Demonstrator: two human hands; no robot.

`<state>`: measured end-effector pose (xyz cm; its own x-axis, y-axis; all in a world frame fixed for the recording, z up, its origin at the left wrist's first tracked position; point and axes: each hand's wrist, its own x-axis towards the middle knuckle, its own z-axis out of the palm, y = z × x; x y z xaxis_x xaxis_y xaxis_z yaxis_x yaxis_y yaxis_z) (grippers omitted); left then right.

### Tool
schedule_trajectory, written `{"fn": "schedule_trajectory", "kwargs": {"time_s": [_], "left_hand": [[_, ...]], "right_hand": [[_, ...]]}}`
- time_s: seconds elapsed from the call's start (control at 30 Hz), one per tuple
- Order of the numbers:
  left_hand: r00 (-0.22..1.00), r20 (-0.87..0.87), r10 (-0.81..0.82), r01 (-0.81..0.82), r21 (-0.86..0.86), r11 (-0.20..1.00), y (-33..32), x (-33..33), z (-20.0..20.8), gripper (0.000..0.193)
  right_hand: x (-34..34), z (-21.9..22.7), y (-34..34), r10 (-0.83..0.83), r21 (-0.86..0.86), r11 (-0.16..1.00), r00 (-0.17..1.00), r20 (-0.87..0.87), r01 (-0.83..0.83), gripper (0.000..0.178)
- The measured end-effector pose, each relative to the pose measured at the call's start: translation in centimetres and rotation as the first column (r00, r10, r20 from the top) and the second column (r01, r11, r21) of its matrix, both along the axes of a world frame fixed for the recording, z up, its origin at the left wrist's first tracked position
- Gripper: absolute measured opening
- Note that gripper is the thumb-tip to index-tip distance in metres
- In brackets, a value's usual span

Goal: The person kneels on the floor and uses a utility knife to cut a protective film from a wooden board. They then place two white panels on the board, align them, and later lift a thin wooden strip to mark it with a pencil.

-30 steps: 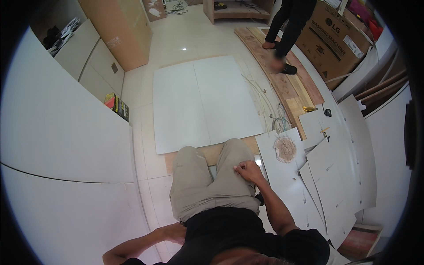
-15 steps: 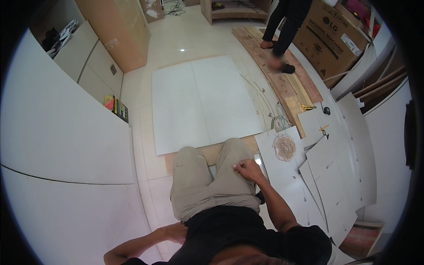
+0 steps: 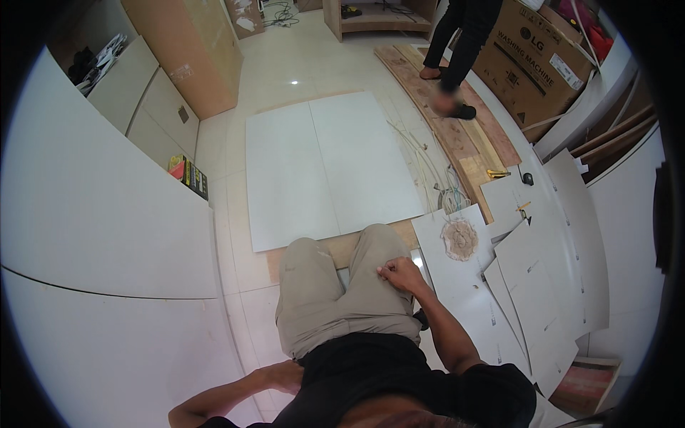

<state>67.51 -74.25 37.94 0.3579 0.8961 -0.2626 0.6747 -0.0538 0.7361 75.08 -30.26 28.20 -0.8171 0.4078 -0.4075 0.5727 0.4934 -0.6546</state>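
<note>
My right hand (image 3: 401, 275) rests on my right thigh, its fingers curled together; whether anything is inside them cannot be seen. At my left hip, my left hand (image 3: 287, 376) lies against the trousers and black shirt, its fingers hidden there. Just beyond my knees a large white panel (image 3: 328, 164) lies flat, with a seam line running along it. A strip of tan board (image 3: 335, 258) shows under its near edge. To the right of my knees, a crumpled round cloth-like piece holding brownish material (image 3: 460, 239) sits on a white sheet (image 3: 435, 267).
Loose cables (image 3: 448, 194) lie right of the panel. Another person's legs (image 3: 462, 50) stand on wooden planks (image 3: 457, 132). A yellow-handled tool (image 3: 498, 173) and black tape measure (image 3: 527, 178) are nearby. White cabinets (image 3: 107, 235) line the left; a large cardboard box (image 3: 531, 57) stands far right.
</note>
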Motion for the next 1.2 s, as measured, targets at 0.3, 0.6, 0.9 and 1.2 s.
{"fn": "schedule_trajectory", "kwargs": {"time_s": [0.3, 0.6, 0.9, 1.2], "left_hand": [[1.0, -0.015, 0.001, -0.001, -0.02, 1.0, -0.1, 0.2, -0.3, 0.019], [1.0, 0.014, -0.007, 0.008, -0.032, 0.999, -0.4, 0.3, -0.9, 0.02], [0.999, 0.002, -0.036, 0.036, -0.03, 0.999, -0.6, 0.2, -1.3, 0.018], [1.0, 0.003, -0.014, 0.013, 0.074, 0.997, -0.4, 0.2, -0.8, 0.017]], "right_hand": [[0.1, 0.2, 0.0, -0.01, 0.001, 1.0, 1.0, -0.005, 0.01, 0.042], [0.1, 0.0, 0.1, -0.02, -0.003, 1.0, 1.0, 0.003, 0.02, 0.04], [0.0, 0.3, -0.1, -0.018, -0.013, 1.0, 1.0, 0.012, 0.019, 0.04], [0.0, 0.3, -0.1, -0.02, -0.013, 1.0, 1.0, 0.001, 0.02, 0.042]]}}
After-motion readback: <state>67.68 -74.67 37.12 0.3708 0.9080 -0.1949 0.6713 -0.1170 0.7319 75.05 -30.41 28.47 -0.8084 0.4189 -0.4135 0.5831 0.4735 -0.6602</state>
